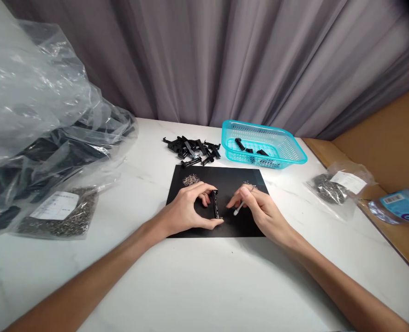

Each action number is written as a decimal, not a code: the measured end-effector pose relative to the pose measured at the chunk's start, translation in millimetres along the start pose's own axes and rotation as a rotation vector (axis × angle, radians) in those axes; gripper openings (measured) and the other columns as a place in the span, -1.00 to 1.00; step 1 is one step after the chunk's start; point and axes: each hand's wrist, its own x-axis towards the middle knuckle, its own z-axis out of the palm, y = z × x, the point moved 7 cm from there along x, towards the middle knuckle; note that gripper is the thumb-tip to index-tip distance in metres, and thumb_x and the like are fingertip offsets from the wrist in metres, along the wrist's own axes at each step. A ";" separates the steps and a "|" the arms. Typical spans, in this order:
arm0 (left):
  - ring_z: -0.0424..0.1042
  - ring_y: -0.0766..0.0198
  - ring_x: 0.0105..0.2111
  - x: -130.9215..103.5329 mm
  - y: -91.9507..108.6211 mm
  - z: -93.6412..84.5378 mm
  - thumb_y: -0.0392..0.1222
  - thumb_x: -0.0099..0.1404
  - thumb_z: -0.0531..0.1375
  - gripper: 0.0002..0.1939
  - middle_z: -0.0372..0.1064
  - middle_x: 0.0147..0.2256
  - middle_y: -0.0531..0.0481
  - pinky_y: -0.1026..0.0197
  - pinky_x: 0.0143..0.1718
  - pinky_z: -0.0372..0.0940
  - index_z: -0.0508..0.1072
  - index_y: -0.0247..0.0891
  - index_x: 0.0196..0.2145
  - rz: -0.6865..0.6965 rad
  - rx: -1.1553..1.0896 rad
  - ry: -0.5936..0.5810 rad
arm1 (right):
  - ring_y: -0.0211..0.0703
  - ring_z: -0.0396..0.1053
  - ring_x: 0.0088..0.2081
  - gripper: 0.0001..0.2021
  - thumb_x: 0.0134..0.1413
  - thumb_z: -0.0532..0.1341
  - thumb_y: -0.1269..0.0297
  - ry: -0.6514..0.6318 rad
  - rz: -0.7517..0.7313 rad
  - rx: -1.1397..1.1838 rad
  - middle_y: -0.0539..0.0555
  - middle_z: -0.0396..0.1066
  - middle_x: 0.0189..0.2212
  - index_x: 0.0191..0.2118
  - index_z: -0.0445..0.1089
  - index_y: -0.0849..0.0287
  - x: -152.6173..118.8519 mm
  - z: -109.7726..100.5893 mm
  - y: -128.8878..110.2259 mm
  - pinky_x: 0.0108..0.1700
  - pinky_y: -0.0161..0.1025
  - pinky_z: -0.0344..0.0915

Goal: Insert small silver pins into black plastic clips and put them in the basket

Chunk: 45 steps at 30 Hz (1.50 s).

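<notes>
My left hand (pixel 190 208) grips a slim black plastic part (pixel 216 204), holding it upright on a black mat (pixel 221 182) between thumb and fingers. A thin white stick tool (pixel 239 209) is pinched in my right hand (pixel 259 210), its tip pointing toward the black part and a short gap away from it. Two small heaps of tiny metal springs lie on the mat's far side, the left heap (pixel 191 179) near my left hand and the right heap (pixel 248 185) by my right.
A pile of black plastic parts (pixel 193 150) lies behind the mat. A teal basket (pixel 296 152) holds a few black parts. Large clear bags (pixel 34 115) of black parts fill the left; a bag of springs (pixel 61 214) lies beneath. Another spring bag (pixel 332 186) sits right, by cardboard (pixel 394 152).
</notes>
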 end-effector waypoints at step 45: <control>0.62 0.22 -0.20 -8.5 4.3 7.2 -0.23 0.21 0.41 -0.29 0.56 -0.19 0.00 0.12 -0.05 0.55 0.19 -0.12 0.21 -0.222 -0.606 0.263 | -0.09 0.62 -0.22 -0.72 0.29 0.29 0.02 0.154 0.104 0.419 0.13 0.64 -0.18 -0.21 0.64 0.11 2.3 8.1 9.8 -0.08 -0.12 0.59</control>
